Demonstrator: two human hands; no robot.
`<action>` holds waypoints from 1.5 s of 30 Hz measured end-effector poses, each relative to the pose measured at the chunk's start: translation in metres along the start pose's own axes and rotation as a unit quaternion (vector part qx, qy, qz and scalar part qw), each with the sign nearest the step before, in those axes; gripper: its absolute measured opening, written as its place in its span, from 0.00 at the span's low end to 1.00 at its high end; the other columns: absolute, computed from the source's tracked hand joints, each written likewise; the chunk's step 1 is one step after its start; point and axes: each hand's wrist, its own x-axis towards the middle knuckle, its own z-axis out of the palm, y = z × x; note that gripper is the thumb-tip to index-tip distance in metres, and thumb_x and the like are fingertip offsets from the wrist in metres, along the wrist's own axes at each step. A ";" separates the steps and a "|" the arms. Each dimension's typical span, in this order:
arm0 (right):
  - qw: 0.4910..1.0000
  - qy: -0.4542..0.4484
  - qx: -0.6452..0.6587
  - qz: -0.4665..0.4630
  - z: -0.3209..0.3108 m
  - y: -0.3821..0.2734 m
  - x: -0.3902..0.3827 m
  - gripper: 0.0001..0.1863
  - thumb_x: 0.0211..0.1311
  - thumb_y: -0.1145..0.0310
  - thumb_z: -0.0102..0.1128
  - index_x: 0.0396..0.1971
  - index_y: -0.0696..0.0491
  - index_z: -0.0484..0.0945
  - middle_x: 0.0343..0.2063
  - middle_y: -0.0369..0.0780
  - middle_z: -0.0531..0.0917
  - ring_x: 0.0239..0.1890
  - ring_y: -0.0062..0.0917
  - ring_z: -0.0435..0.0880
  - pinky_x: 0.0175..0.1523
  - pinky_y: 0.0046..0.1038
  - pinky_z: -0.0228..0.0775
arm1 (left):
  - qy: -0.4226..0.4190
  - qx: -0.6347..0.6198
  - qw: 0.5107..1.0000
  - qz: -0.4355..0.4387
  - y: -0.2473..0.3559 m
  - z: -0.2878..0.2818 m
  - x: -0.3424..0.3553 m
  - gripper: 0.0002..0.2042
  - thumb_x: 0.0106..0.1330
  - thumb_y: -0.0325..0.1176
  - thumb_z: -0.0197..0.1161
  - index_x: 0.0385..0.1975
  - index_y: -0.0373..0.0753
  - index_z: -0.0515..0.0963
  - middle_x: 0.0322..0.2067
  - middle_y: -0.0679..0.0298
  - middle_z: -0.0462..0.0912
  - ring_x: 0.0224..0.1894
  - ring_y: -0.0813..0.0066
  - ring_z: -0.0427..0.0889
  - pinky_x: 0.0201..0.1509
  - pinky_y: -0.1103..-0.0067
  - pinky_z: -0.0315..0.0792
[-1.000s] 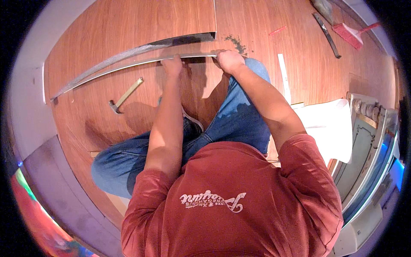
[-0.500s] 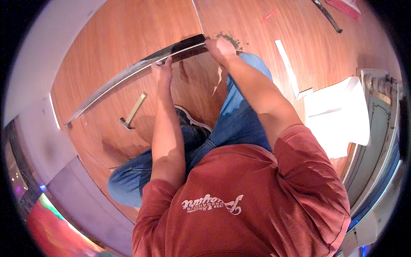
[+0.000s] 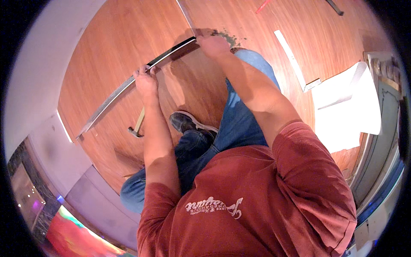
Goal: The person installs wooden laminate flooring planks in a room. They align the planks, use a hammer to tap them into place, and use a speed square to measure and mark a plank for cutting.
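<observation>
A long, narrow trim strip [image 3: 170,52], dark on one face with a pale edge, runs slantwise over the wood-look floor in front of me. My left hand [image 3: 146,83] has its fingers wrapped round the strip near its middle. At the strip's far right end, my right hand [image 3: 214,46] grips the tip, beside a pale seam in the floor. Its fingertips are partly hidden. A claw hammer [image 3: 140,119] with a yellowish handle lies beside my left forearm, which covers part of it.
To the right lie a metal try square [image 3: 291,62] and large white sheets [image 3: 347,107]. Dark crumbs [image 3: 227,37] are scattered beyond my right hand. A dark bar [image 3: 335,7] and a red piece [image 3: 262,6] lie farther off. A pale wall [image 3: 38,73] bounds the left side.
My left hand has shifted left along the strip, with its fingers now over it. The strip appears flatter, its dark face narrower. The view has also shifted slightly.
</observation>
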 end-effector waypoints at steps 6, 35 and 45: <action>0.999 0.049 0.001 0.004 0.020 0.012 0.012 0.15 0.75 0.65 0.45 0.47 0.51 0.82 0.43 0.50 0.89 0.46 0.47 0.90 0.47 0.51 0.84 | -0.036 0.028 0.999 0.028 -0.001 -0.005 0.016 0.11 0.65 0.41 0.73 0.39 0.42 0.84 0.43 0.57 0.84 0.44 0.51 0.84 0.46 0.62 0.78; 0.993 0.056 0.095 0.037 0.020 0.004 0.013 0.20 0.74 0.50 0.55 0.50 0.50 0.81 0.42 0.53 0.88 0.48 0.51 0.88 0.53 0.51 0.80 | -0.065 0.049 0.987 0.138 -0.030 0.001 0.034 0.13 0.68 0.47 0.69 0.42 0.44 0.86 0.43 0.62 0.87 0.43 0.55 0.86 0.45 0.62 0.80; 0.945 0.118 0.294 0.075 0.030 0.003 0.025 0.40 0.62 0.34 0.64 0.45 0.64 0.84 0.42 0.58 0.87 0.48 0.54 0.87 0.56 0.48 0.78 | -0.066 0.064 0.993 0.075 -0.019 0.001 0.026 0.15 0.67 0.49 0.69 0.43 0.44 0.86 0.43 0.62 0.86 0.42 0.52 0.86 0.44 0.61 0.80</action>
